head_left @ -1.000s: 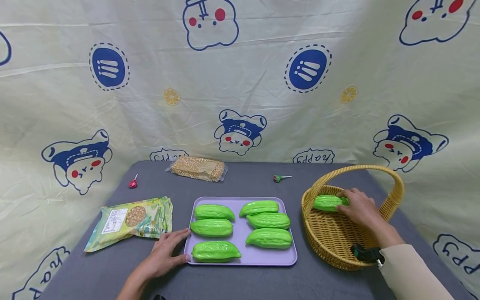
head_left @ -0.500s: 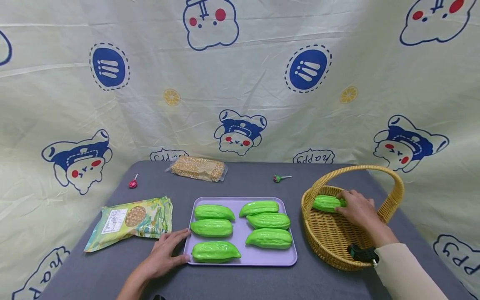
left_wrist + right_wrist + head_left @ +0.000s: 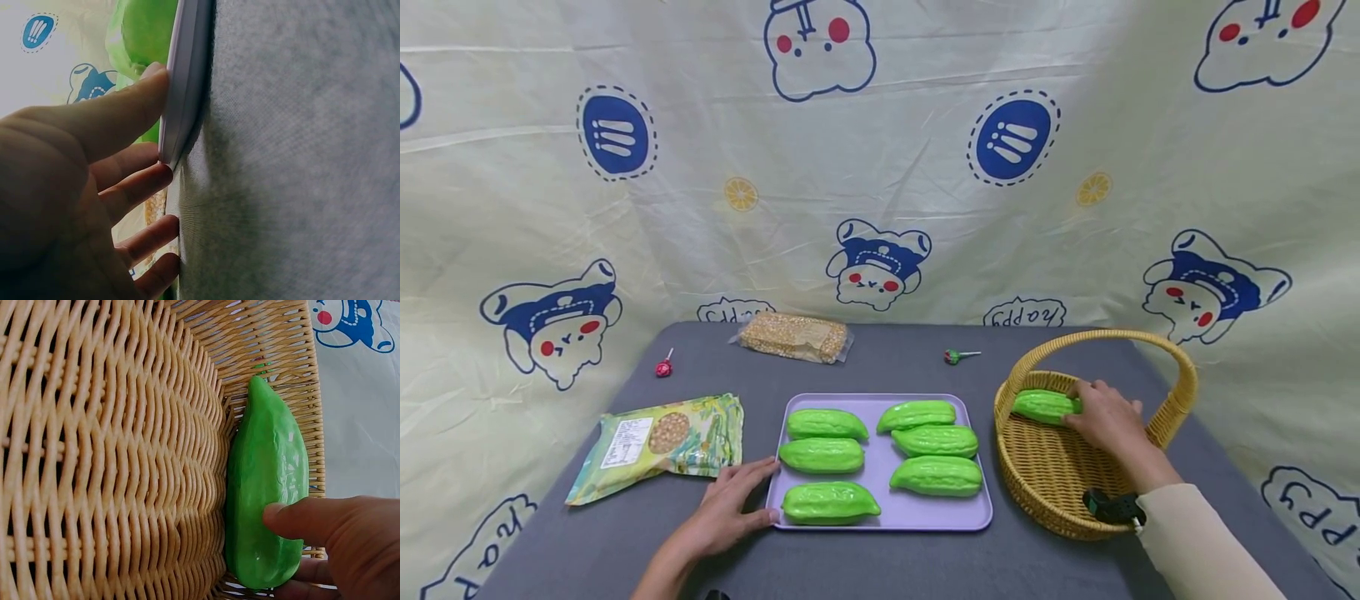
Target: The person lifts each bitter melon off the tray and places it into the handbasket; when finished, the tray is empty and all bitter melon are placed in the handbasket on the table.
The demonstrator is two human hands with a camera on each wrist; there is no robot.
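Observation:
In the right wrist view, a green bitter melon (image 3: 269,469) lies along the inside wall of the wicker basket (image 3: 150,425). My right hand (image 3: 1108,417) reaches into the basket and holds the melon's near end, thumb on one side and fingers behind, partly hidden. On the left, my left hand (image 3: 730,510) rests at the left edge of the lilac tray (image 3: 880,521), its thumb (image 3: 134,109) and fingertips touching the rim. Several more bitter melons, among them a front left one (image 3: 831,502) and a front right one (image 3: 936,476), lie in two columns on the tray.
A green and yellow packet (image 3: 662,446) lies left of the tray. Behind stand a clear bag of grains (image 3: 793,336), a red lollipop (image 3: 663,367) and a green lollipop (image 3: 953,357). The basket's tall handle (image 3: 1187,375) arches over my right hand. A printed curtain hangs behind the table.
The basket has shifted slightly left, and my right hand has moved a little left with the bitter melon. My left hand and the tray have stayed in place.

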